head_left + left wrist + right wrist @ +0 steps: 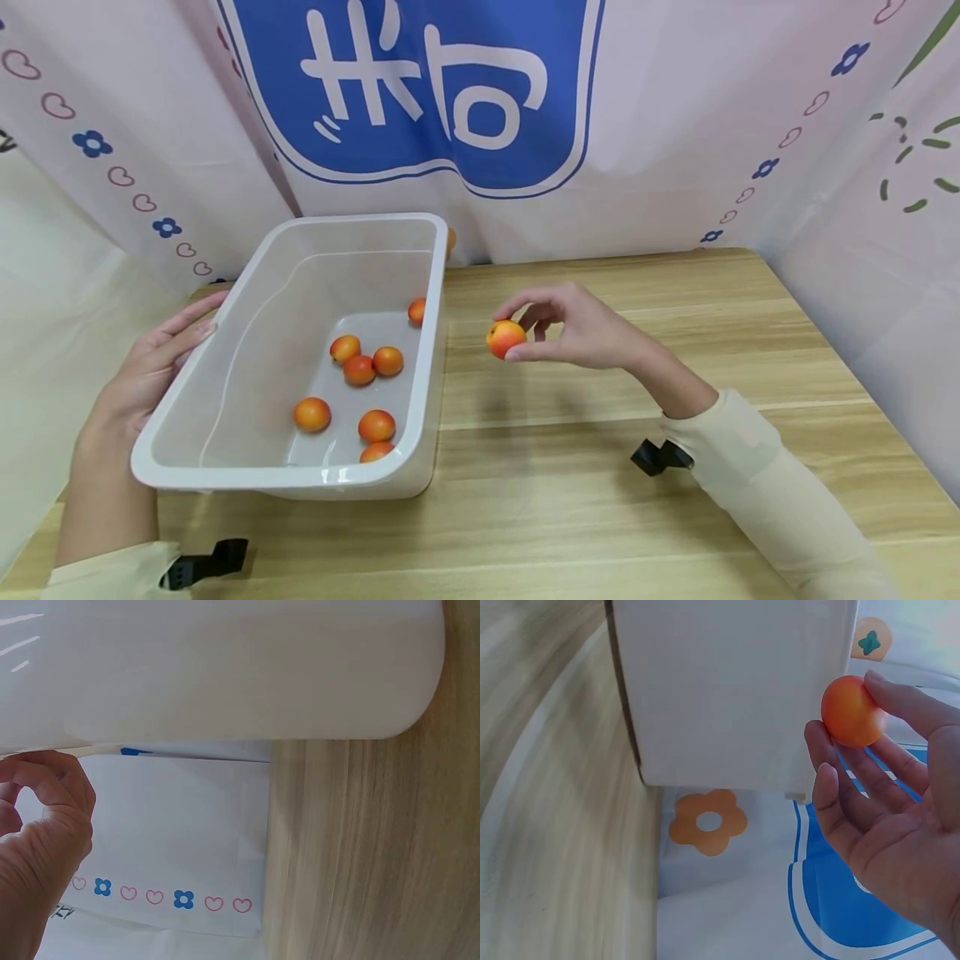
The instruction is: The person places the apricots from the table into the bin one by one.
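A white plastic tub (435,375) stands on the wooden table, with several small orange-red fruits (312,414) that look like apricots lying on its floor. My left hand (153,358) holds the tub's left rim from outside; in the left wrist view that hand (49,802) has bent fingers just beneath the rim, their tips partly hidden. Right of the tub, my right hand (581,325) pinches one apricot-like fruit (506,338) between thumb and fingertips, above the table. The right wrist view shows this fruit (853,711) near the tub's outer wall, apart from the palm.
A white cloth (660,150) with a blue printed emblem hangs behind the table (585,500). More printed cloth (885,250) hangs along the right side. The tub's raised wall (727,697) stands between the right hand and the fruits inside.
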Demonstrator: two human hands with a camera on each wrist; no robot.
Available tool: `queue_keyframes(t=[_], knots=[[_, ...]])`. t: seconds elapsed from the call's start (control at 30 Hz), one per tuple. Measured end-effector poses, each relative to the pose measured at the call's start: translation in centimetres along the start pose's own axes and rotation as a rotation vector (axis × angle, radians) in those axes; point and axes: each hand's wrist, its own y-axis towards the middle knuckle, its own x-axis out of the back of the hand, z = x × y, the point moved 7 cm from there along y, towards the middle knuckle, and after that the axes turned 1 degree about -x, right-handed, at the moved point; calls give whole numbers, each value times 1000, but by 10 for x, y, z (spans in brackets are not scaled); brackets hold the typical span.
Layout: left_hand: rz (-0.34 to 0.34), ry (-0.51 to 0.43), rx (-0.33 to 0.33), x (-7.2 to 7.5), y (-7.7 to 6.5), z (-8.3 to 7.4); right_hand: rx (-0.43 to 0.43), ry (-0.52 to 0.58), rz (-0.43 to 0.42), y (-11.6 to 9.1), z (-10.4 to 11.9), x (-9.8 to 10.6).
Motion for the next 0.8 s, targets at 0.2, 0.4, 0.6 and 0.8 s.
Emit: queue_keyframes(t=[0.2,0.4,0.6,0.8], knots=[[-28,2,12,1,0,1,9,31,-9,6,10,3],[-24,7,8,0,0,0,45,69,-8,12,19,5],[-19,3,10,0,0,1,50,98,-14,17,27,6],[-12,-8,7,0,0,0,75,122,-23,24,38,6]])
